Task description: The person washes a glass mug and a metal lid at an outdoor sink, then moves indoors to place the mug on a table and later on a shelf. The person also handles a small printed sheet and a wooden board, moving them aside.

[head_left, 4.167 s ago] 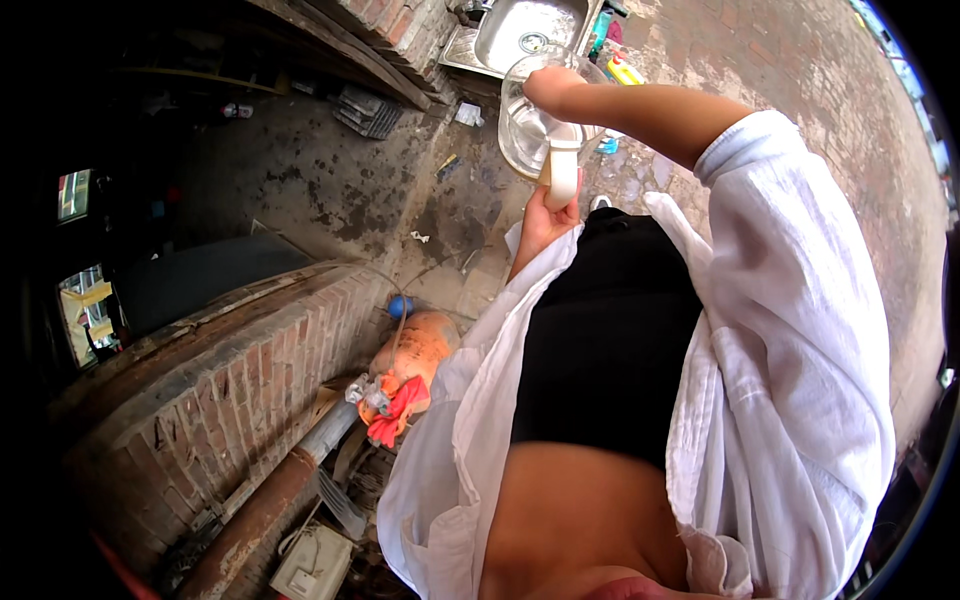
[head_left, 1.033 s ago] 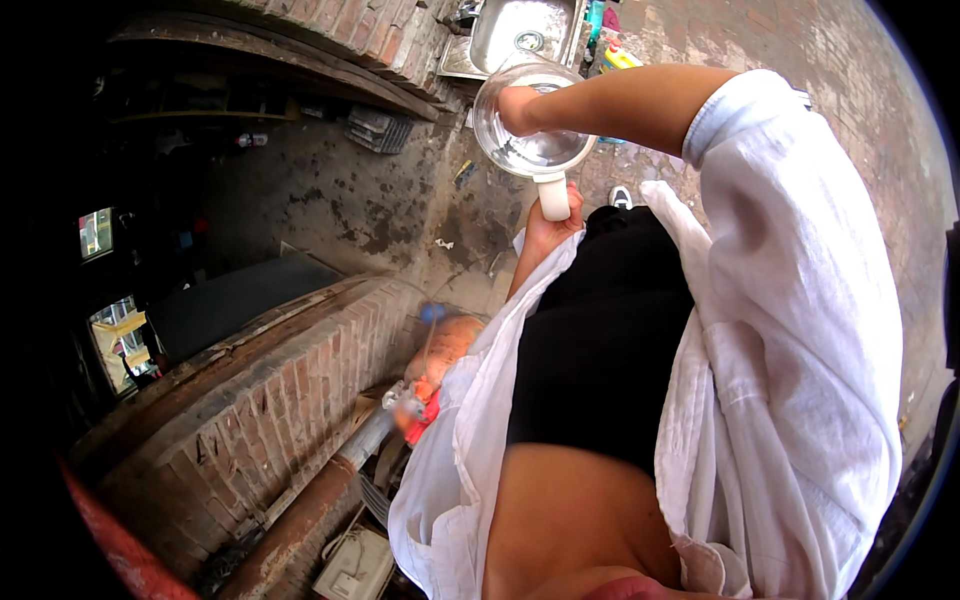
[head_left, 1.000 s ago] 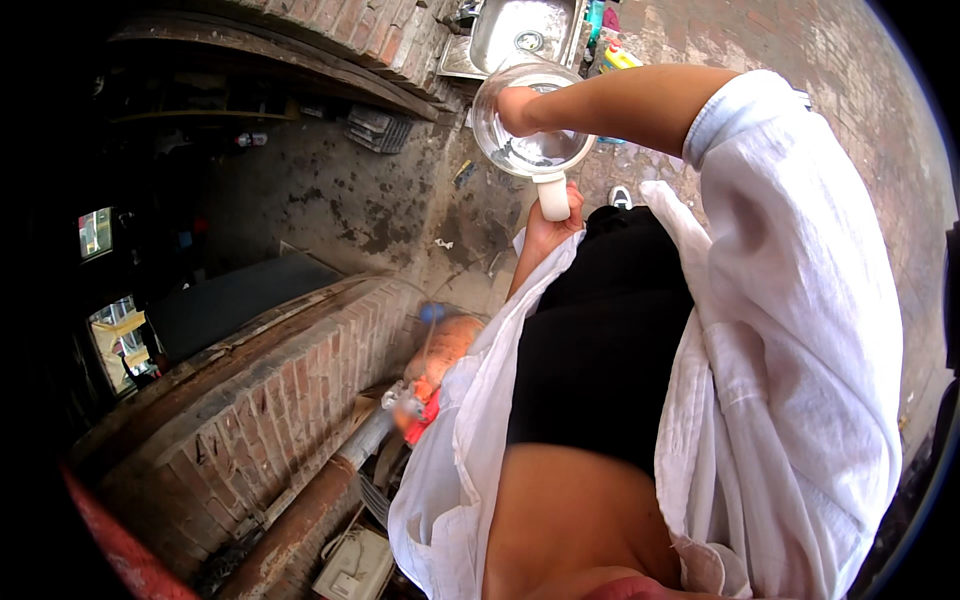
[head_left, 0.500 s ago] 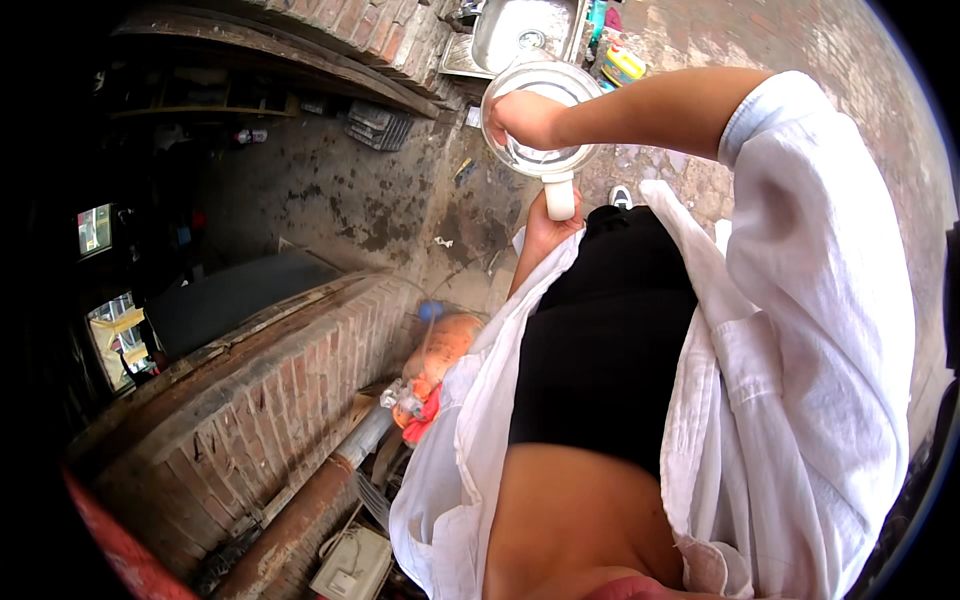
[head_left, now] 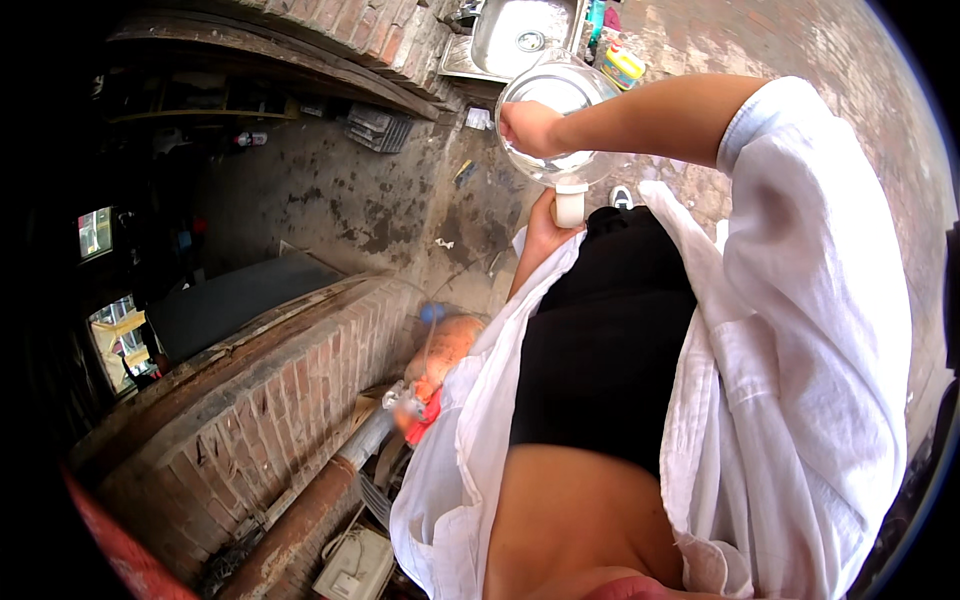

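A clear jug (head_left: 600, 150) with a white handle (head_left: 569, 207) is held out in front of me below the sink. My left hand (head_left: 543, 228) is closed round that handle, most of its fingers hidden behind it. Over the jug's mouth, on its left side, my right hand (head_left: 532, 129) reaches in with curled fingers. Whatever those fingers grip, if anything, is too hidden to make out. Bright reflections show on the jug's inner wall and bottom.
A metal sink (head_left: 480, 58) stands beyond the jug. Right of it sits a yellow container (head_left: 623, 67) beside a teal bottle (head_left: 597, 14). Stacked grey trays (head_left: 378, 128) lie on the stained floor at left. A brick wall (head_left: 270, 400) and rusty pipe (head_left: 300, 525) run along the lower left.
The jug has shifted slightly right and tilted, its handle swinging right and down. My right hand has moved a little to the right with it, still inside the mouth.
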`<action>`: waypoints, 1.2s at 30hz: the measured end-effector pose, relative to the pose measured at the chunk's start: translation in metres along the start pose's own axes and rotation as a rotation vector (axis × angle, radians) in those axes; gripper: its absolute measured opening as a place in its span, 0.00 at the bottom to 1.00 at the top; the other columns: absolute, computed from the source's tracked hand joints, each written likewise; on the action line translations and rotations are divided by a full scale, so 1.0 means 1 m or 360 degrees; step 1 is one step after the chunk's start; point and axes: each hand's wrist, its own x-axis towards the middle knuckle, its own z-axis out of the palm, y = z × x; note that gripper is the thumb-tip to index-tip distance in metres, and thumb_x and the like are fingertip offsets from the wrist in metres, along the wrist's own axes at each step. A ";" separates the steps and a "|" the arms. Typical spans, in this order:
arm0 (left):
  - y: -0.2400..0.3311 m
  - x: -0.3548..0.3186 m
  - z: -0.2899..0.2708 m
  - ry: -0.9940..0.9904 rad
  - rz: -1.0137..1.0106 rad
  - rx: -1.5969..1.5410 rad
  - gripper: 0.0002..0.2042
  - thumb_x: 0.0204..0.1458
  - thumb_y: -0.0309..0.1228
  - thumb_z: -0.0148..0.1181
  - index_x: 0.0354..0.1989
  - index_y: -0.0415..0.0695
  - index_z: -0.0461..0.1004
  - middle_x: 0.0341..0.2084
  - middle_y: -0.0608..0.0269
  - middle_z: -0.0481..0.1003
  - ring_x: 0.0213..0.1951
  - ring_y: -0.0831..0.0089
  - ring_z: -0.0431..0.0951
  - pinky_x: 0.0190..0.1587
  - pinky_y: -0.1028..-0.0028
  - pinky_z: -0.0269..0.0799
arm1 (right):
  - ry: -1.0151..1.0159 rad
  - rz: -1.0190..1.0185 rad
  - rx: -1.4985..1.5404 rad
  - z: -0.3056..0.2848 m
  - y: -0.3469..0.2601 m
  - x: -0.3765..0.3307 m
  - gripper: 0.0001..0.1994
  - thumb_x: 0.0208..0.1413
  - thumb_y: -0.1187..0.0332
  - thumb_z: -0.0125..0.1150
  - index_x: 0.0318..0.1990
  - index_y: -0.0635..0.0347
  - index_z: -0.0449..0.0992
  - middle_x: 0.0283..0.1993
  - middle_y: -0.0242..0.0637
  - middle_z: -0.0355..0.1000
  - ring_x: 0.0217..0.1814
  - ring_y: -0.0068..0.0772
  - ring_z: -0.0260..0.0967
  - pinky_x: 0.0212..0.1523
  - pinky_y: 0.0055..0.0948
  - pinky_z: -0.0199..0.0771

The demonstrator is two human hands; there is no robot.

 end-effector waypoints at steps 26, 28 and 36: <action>0.000 0.005 0.024 0.0087 -0.0030 -0.0510 0.11 0.49 0.22 0.53 0.40 0.30 0.62 0.24 0.62 0.68 0.22 0.78 0.68 0.26 0.79 0.69 | -0.0208 0.0003 -0.0241 -0.032 -0.004 -0.003 0.11 0.40 0.77 0.55 0.36 0.63 0.72 0.36 0.44 0.72 0.42 0.43 0.70 0.44 0.36 0.69; -0.002 0.003 0.030 0.0195 0.0007 -0.0464 0.09 0.47 0.20 0.53 0.36 0.31 0.64 0.23 0.62 0.68 0.22 0.78 0.68 0.26 0.79 0.69 | -0.0016 0.0098 -0.0338 -0.024 -0.006 -0.006 0.16 0.40 0.77 0.55 0.41 0.64 0.69 0.39 0.49 0.71 0.45 0.45 0.69 0.46 0.36 0.69; 0.001 0.008 0.004 -0.0232 -0.0141 -0.0297 0.13 0.53 0.37 0.48 0.37 0.39 0.70 0.28 0.56 0.74 0.28 0.63 0.76 0.28 0.67 0.73 | -0.0003 0.0176 -0.0315 -0.036 -0.007 -0.016 0.18 0.41 0.77 0.56 0.43 0.66 0.64 0.34 0.55 0.71 0.40 0.55 0.70 0.39 0.42 0.70</action>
